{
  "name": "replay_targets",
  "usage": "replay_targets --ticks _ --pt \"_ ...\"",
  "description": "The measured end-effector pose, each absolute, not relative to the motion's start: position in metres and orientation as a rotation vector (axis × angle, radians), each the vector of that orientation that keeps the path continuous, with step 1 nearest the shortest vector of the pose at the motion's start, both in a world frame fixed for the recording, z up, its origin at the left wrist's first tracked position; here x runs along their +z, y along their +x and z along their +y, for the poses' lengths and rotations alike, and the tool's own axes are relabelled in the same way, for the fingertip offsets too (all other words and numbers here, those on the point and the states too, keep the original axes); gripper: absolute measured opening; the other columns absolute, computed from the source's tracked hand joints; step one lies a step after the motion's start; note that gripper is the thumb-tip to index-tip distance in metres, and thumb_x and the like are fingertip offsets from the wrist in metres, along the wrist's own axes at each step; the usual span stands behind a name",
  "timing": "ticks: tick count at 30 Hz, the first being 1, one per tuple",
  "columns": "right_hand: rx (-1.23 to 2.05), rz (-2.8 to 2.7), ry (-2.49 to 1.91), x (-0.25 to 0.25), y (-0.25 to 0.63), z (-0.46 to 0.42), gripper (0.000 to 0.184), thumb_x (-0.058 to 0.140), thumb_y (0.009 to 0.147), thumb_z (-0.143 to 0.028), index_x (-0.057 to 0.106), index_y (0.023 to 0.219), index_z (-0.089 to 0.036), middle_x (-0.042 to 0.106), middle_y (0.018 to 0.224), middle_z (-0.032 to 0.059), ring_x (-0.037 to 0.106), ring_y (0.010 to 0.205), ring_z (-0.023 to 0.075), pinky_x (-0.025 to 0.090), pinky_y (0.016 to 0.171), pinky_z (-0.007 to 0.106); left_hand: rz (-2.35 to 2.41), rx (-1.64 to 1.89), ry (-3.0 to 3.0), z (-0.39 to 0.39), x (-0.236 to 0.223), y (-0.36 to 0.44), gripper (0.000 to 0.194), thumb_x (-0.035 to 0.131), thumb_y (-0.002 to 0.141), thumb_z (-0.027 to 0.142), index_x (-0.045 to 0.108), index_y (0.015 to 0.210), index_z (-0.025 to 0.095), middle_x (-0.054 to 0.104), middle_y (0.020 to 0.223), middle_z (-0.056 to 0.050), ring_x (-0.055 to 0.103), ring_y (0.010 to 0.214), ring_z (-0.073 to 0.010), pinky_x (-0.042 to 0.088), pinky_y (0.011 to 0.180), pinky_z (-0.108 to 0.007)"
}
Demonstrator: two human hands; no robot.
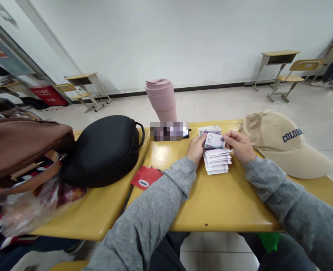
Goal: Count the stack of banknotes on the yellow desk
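Note:
Both of my hands hold one banknote (213, 141) over the yellow desk (219, 199). My left hand (196, 149) pinches its left edge and my right hand (239, 145) pinches its right edge. Just below the note, several banknotes (217, 161) lie fanned out in a row on the desk. A small stack of notes (210, 130) rests behind my hands.
A beige cap (282, 143) lies at the right. A pink cup (162, 99) and a phone (169, 131) stand behind. A red packet (146, 177), a black case (102, 150) and a brown bag (22, 150) sit on the left. Other desks and chairs (292, 73) stand by the wall.

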State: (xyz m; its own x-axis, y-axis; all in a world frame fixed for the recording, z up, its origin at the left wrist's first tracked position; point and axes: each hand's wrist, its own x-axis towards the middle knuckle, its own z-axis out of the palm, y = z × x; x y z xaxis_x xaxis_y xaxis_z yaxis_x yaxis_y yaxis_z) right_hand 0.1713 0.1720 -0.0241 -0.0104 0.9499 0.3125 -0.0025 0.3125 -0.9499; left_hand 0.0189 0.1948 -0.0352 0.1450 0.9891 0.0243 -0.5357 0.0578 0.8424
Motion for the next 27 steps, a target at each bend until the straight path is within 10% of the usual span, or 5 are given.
replay_targets --ticks 27 --pt "0.977 -1.344 -1.009 -0.0274 0.1719 0.1746 0.033 0.064 0.075 -0.047 0.055 0.065 -0.017 0.056 0.053 -0.0012 0.038 0.044 0.0070 0.028 0.044 0.023 0.651 1.278 0.835 0.1928 -0.0331 0.0192 0.029 0.071 0.066 0.028 0.065 0.089 0.011 0.071 0.085 -0.009 0.067 0.082 -0.0215 0.047 0.088 -0.038"
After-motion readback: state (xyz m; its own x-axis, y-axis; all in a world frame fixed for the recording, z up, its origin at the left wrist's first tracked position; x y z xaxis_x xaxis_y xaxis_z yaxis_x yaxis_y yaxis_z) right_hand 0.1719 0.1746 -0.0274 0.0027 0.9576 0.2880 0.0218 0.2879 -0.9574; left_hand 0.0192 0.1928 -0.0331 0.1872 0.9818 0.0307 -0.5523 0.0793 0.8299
